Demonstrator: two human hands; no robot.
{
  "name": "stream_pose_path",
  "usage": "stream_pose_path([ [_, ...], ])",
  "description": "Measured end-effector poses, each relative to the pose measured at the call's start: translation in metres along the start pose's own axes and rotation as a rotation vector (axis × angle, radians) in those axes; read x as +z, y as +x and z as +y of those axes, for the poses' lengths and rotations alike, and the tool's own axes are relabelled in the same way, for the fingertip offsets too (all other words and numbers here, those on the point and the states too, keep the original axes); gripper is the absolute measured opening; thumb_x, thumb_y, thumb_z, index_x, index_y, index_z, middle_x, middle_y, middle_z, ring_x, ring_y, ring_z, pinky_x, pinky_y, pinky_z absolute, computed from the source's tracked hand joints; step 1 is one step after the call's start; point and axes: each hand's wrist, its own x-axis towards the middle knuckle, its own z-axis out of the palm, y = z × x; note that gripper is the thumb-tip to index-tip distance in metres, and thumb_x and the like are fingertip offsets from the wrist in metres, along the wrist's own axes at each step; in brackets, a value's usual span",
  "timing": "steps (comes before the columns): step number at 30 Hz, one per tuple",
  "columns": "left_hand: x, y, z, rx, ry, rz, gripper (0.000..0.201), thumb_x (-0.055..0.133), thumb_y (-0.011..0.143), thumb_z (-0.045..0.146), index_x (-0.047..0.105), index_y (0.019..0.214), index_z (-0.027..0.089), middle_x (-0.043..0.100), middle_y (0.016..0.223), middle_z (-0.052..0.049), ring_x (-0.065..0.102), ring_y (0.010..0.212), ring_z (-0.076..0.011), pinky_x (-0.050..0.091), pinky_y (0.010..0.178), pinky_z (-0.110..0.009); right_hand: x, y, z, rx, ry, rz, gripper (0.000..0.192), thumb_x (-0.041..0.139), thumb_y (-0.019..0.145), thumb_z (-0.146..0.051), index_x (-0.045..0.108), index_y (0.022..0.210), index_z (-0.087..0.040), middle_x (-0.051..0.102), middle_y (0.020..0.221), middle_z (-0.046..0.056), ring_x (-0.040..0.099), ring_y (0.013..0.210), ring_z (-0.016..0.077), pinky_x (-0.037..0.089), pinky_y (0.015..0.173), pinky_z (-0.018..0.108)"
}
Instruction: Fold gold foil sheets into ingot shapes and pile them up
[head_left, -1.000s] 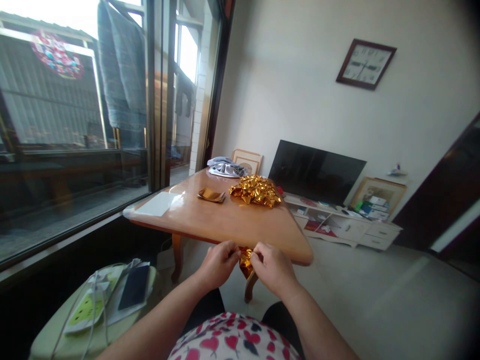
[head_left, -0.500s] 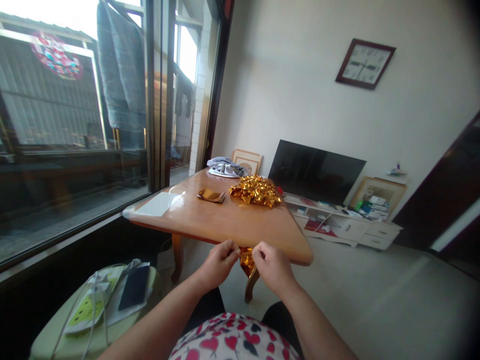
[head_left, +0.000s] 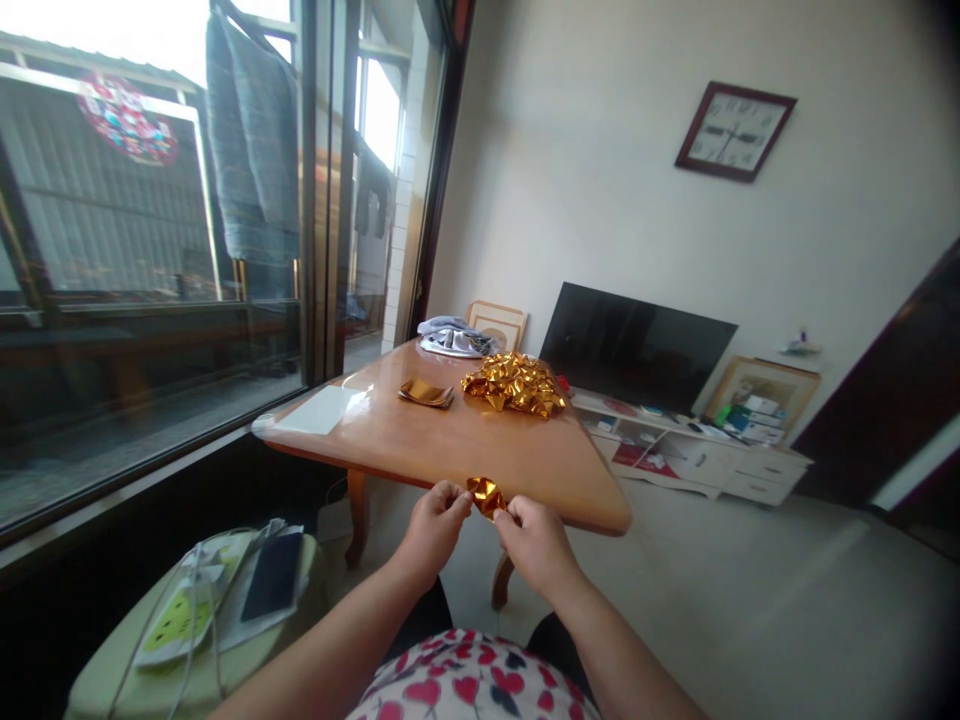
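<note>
A folded piece of shiny gold foil (head_left: pixel 486 496) is held up between my hands, just in front of the table's near edge. My left hand (head_left: pixel 439 520) pinches its left side with thumb and fingers. On the other side, my right hand (head_left: pixel 531 538) is closed on the foil's lower right corner. Beyond them on the wooden table (head_left: pixel 420 440) lies a heap of crumpled gold foil pieces (head_left: pixel 514 384). A small stack of flat gold foil sheets (head_left: pixel 425 392) rests to the left of that heap.
A white sheet (head_left: pixel 319 410) lies on the table's left part, and folded cloth (head_left: pixel 454 336) at its far end. Low at left, a green-covered stool (head_left: pixel 105 640) bears a phone (head_left: pixel 272 573) and cables. A television (head_left: pixel 637 345) stands on a white cabinet (head_left: pixel 690 455) behind.
The foil hung below my hands before; now it is raised and folded up between them. My right hand has shifted slightly down and left. The view has turned a little.
</note>
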Motion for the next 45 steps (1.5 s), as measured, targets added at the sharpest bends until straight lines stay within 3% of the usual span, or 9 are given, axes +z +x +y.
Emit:
stream_pose_path([
  [3, 0.000, 0.000, -0.001, 0.073, 0.053, 0.016, 0.019, 0.065, 0.080, 0.034, 0.063, 0.086, 0.016, 0.060, 0.067, 0.001, 0.054, 0.062, -0.0136, 0.039, 0.059, -0.024, -0.004, 0.001, 0.000, 0.007, -0.109, 0.029, 0.030, 0.053, 0.087, -0.033, 0.049, 0.060, -0.020, 0.061, 0.059, 0.000, 0.054, 0.059, 0.0136, 0.023, 0.055, 0.025],
  [6, -0.001, -0.001, 0.004, 0.140, 0.101, -0.045, 0.022, 0.061, 0.081, 0.024, 0.068, 0.100, 0.017, 0.070, 0.080, -0.003, 0.063, 0.075, -0.0179, 0.045, 0.068, -0.026, -0.007, 0.000, -0.001, 0.011, -0.185, 0.028, 0.029, 0.056, 0.087, -0.034, 0.051, 0.062, -0.021, 0.064, 0.062, 0.001, 0.054, 0.061, 0.0146, 0.021, 0.055, 0.026],
  [10, -0.002, -0.003, 0.011, 0.231, 0.218, -0.132, 0.021, 0.053, 0.084, 0.017, 0.073, 0.089, 0.019, 0.075, 0.089, -0.005, 0.068, 0.087, -0.0226, 0.047, 0.075, -0.028, -0.007, -0.002, -0.002, -0.005, -0.237, 0.043, 0.026, 0.056, 0.089, -0.033, 0.055, 0.066, -0.021, 0.068, 0.066, 0.004, 0.057, 0.064, 0.0160, 0.020, 0.055, 0.028],
  [15, -0.002, -0.005, 0.016, 0.287, 0.270, -0.086, 0.034, 0.051, 0.082, 0.011, 0.072, 0.105, 0.023, 0.075, 0.101, -0.004, 0.068, 0.094, -0.0228, 0.046, 0.082, -0.028, -0.005, -0.001, -0.003, 0.003, -0.292, 0.049, 0.025, 0.056, 0.090, -0.034, 0.058, 0.068, -0.021, 0.070, 0.070, 0.005, 0.059, 0.065, 0.0165, 0.018, 0.056, 0.030],
  [19, -0.001, -0.007, 0.020, 0.316, 0.306, -0.129, 0.027, 0.050, 0.083, 0.012, 0.074, 0.090, 0.021, 0.074, 0.088, -0.005, 0.066, 0.085, -0.0223, 0.044, 0.077, -0.028, -0.005, -0.001, -0.004, 0.008, -0.314, 0.051, 0.024, 0.056, 0.090, -0.033, 0.059, 0.070, -0.021, 0.070, 0.070, 0.006, 0.059, 0.064, 0.0165, 0.017, 0.056, 0.030],
  [26, -0.001, -0.008, 0.017, 0.282, 0.306, -0.127, 0.020, 0.051, 0.081, 0.013, 0.070, 0.078, 0.020, 0.071, 0.078, -0.004, 0.064, 0.076, -0.0206, 0.042, 0.068, -0.025, -0.007, -0.001, -0.007, 0.000, -0.324, 0.065, 0.022, 0.054, 0.090, -0.031, 0.059, 0.071, -0.021, 0.069, 0.069, 0.005, 0.058, 0.064, 0.0163, 0.018, 0.056, 0.030],
  [34, 0.000, -0.002, 0.004, 0.090, 0.126, -0.130, 0.032, 0.054, 0.076, 0.012, 0.073, 0.101, 0.017, 0.075, 0.089, -0.004, 0.066, 0.075, -0.0184, 0.047, 0.067, -0.024, -0.006, 0.001, -0.003, -0.006, -0.172, 0.065, 0.017, 0.054, 0.089, -0.030, 0.060, 0.075, -0.021, 0.069, 0.070, 0.002, 0.060, 0.066, 0.0152, 0.026, 0.058, 0.026],
  [40, 0.004, -0.003, 0.004, 0.122, -0.078, -0.210, 0.033, 0.066, 0.081, 0.025, 0.069, 0.114, 0.017, 0.074, 0.108, -0.008, 0.068, 0.099, -0.0225, 0.051, 0.087, -0.030, -0.008, 0.001, -0.004, -0.016, -0.156, 0.090, 0.018, 0.052, 0.090, -0.029, 0.062, 0.076, -0.021, 0.070, 0.070, 0.003, 0.063, 0.069, 0.0167, 0.030, 0.060, 0.025],
  [45, 0.002, -0.002, 0.005, 0.102, -0.076, -0.230, 0.034, 0.069, 0.082, 0.034, 0.071, 0.110, 0.016, 0.075, 0.106, -0.010, 0.068, 0.098, -0.0240, 0.052, 0.084, -0.030, -0.007, 0.000, -0.003, -0.053, -0.106, 0.087, 0.021, 0.049, 0.091, -0.028, 0.066, 0.082, -0.021, 0.070, 0.072, 0.003, 0.064, 0.068, 0.0166, 0.034, 0.061, 0.024],
])
